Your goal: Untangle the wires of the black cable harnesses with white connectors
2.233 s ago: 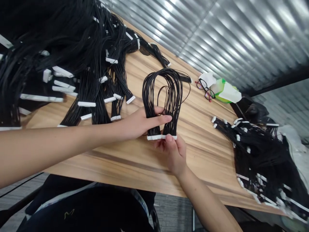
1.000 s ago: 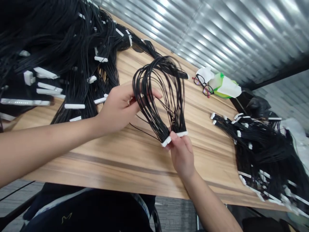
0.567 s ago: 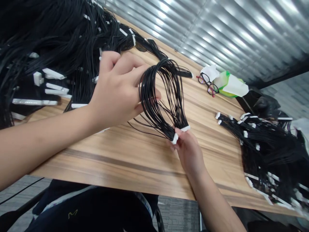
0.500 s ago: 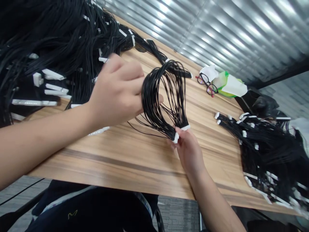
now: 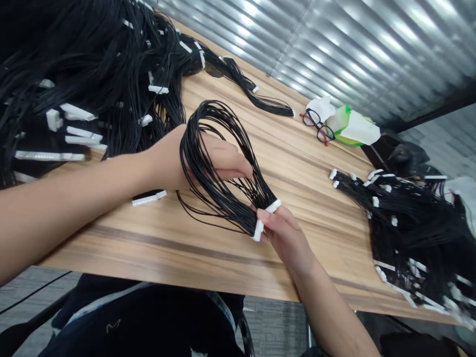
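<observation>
A wire harness (image 5: 219, 193) of many thin black wires is bent into a loop above the table. Its two white end connectors (image 5: 259, 230) lie close together, pinched between the thumb and fingers of my right hand (image 5: 288, 238). My left hand (image 5: 223, 153) reaches through the loop with its fingers stretched out toward the connectors; wires cross in front of its palm and hide part of it. A few strands sag loose from the lower side of the loop.
A large heap of black wire harnesses (image 5: 92, 59) with white connectors covers the left of the wooden table (image 5: 186, 258). Another pile (image 5: 416, 228) lies at the right. One harness (image 5: 241, 82), glasses (image 5: 318, 124) and a green-and-white packet (image 5: 353, 129) rest along the back by a corrugated metal wall.
My left hand has gone from fingers curled at the loop's left side to stretched out inside it. The loop and my right hand have shifted slightly left and down.
</observation>
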Tool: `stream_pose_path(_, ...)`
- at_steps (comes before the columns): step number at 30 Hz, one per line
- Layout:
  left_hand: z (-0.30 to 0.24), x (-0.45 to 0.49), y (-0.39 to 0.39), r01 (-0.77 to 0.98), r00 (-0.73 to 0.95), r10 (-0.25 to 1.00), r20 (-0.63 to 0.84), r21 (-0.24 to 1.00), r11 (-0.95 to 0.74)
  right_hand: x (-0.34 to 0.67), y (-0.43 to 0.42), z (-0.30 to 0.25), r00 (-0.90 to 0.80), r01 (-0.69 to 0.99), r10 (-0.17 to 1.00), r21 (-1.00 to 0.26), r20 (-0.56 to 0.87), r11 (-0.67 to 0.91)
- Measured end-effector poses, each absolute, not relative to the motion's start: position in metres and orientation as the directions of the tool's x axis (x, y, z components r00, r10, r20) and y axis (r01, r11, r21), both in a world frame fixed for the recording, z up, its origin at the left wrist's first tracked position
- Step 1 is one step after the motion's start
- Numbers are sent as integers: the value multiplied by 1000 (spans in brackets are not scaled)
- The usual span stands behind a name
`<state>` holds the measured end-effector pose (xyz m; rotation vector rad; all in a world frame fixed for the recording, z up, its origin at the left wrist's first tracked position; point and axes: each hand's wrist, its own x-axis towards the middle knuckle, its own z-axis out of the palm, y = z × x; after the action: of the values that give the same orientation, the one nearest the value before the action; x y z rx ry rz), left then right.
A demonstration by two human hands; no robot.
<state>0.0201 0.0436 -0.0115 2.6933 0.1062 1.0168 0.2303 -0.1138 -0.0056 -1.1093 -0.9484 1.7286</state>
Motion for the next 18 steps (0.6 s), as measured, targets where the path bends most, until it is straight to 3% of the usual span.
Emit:
stream_pose_path(4, 4, 15, 48, -124, 849, 112, 516, 401, -908, 232, -116, -5, -342, -220, 910, -921, -236, -321)
stream_pose_path(13, 12, 14, 31, -170, 794, 171, 583, 483, -859, 232, -117, 1, -396, -163, 887, -932, -239, -324)
stream_pose_path(16, 1, 18, 38, -224, 814, 152, 561, 544, -809, 231, -117, -1, -388, -164, 884, -924, -260, -344)
stream_pose_path(18, -7, 20, 39, -183, 825, 207, 525, 596, -782, 231, -117, 0, -391, -164, 881, -921, -267, -352)
